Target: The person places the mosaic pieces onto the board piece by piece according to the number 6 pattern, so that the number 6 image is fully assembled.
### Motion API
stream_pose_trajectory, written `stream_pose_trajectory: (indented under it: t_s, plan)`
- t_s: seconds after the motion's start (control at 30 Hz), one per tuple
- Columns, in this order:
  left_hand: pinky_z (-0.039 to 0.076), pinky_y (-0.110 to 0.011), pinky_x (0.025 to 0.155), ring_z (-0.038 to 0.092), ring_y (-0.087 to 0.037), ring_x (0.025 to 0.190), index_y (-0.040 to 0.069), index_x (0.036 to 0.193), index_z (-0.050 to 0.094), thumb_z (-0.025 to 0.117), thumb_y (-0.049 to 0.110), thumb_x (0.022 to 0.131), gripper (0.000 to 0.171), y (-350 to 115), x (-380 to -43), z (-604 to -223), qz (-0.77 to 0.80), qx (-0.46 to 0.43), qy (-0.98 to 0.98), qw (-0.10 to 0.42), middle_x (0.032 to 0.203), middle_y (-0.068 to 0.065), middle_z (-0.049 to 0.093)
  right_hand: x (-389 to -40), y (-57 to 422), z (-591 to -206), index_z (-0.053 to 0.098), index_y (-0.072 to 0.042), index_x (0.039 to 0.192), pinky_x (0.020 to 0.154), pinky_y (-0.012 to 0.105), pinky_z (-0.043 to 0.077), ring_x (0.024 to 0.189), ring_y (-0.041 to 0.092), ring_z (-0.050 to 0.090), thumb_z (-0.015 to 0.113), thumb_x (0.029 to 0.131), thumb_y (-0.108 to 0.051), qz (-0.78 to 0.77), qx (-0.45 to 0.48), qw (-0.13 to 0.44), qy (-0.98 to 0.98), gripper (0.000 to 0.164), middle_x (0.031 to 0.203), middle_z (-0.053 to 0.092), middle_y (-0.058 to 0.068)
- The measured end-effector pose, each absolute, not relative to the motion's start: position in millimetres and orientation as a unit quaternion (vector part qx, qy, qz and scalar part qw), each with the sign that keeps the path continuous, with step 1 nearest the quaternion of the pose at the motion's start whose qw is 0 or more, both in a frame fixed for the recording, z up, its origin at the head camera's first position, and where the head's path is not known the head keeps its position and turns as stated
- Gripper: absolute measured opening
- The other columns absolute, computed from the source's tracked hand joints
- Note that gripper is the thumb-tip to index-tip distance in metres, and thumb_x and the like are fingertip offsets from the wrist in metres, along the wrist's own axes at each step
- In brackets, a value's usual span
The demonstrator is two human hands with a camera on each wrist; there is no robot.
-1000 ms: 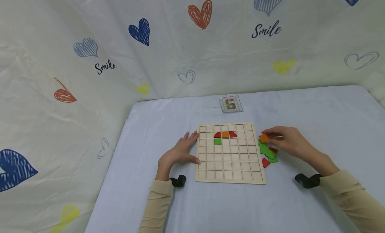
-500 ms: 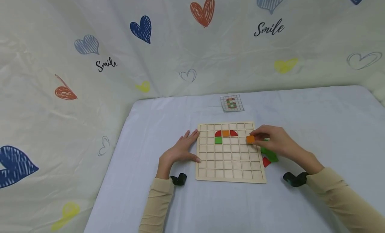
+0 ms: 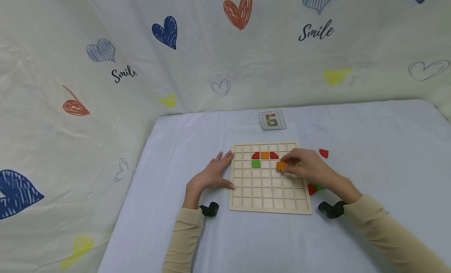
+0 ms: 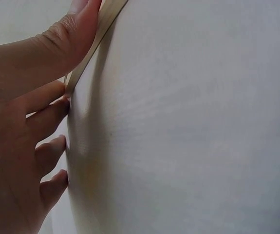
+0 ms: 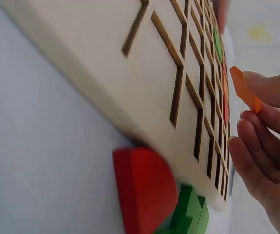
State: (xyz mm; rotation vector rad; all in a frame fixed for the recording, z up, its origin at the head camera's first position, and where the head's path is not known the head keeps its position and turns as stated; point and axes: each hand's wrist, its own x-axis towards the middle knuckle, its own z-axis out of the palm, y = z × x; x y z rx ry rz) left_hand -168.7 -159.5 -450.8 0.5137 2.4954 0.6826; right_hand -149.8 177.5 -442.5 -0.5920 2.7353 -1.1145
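Observation:
My right hand (image 3: 305, 164) pinches an orange square tile (image 3: 280, 166) between thumb and fingers over the right part of a wooden grid board (image 3: 262, 193). In the right wrist view the orange tile (image 5: 245, 90) is held tilted above the board's cells. The left hand (image 3: 210, 175) rests with spread fingers at the board's left edge, thumb at the rim; the left wrist view shows the thumb (image 4: 64, 41) against that edge. Set in the grid's upper rows are two red quarter-round tiles (image 3: 273, 155), an orange square (image 3: 265, 155) between them, and a green square (image 3: 255, 164) below the left one.
Beside the board's right edge lie loose red (image 5: 147, 190) and green tiles (image 5: 191, 209), partly hidden under the right hand and arm. Another red tile (image 3: 323, 153) lies farther back. Behind the board is a small pattern card (image 3: 272, 120) on the white cloth.
The right hand has carried the orange tile leftward from the loose pile to over the board. A red tile behind the hand has come into view. The left hand has stayed in place.

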Motion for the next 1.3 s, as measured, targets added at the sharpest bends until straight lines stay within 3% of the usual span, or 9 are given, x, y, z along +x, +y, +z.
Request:
stream_pose_trajectory:
  t_s: [0.57,1.0,1.3]
  plan:
    - [0.003,-0.045,0.132,-0.002,-0.027,0.161,0.013,0.166,0.017,0.091,0.03,0.079,0.116,-158.7,-169.2,-450.6,0.249,0.194,0.916,0.248,0.174,0.001,0.011,-155.2,138.3,-447.3,0.077,0.001,0.103,0.072,0.026,0.057,0.079,0.016,0.064,0.086,0.082,-0.009,-0.365,-0.25,0.048,0.895,0.025,0.091,0.074,0.005]
    - [0.004,-0.045,0.132,-0.002,-0.025,0.161,0.011,0.166,0.014,0.089,0.027,0.081,0.115,-158.5,-168.4,-449.9,0.26,0.195,0.91,0.257,0.174,-0.002,0.008,-161.9,109.7,-450.1,0.077,0.003,0.105,0.075,0.032,0.055,0.083,0.017,0.063,0.083,0.085,-0.011,-0.344,-0.253,0.089,0.9,0.025,0.094,0.075,0.008]
    - [0.004,-0.043,0.132,-0.003,-0.023,0.162,0.011,0.166,0.012,0.089,0.026,0.081,0.115,-159.2,-170.3,-451.1,0.268,0.196,0.907,0.259,0.174,-0.003,0.007,-165.0,101.9,-453.4,0.078,0.002,0.101,0.075,0.035,0.056,0.08,0.018,0.064,0.084,0.082,-0.005,-0.339,-0.272,0.085,0.897,0.021,0.091,0.075,0.008]
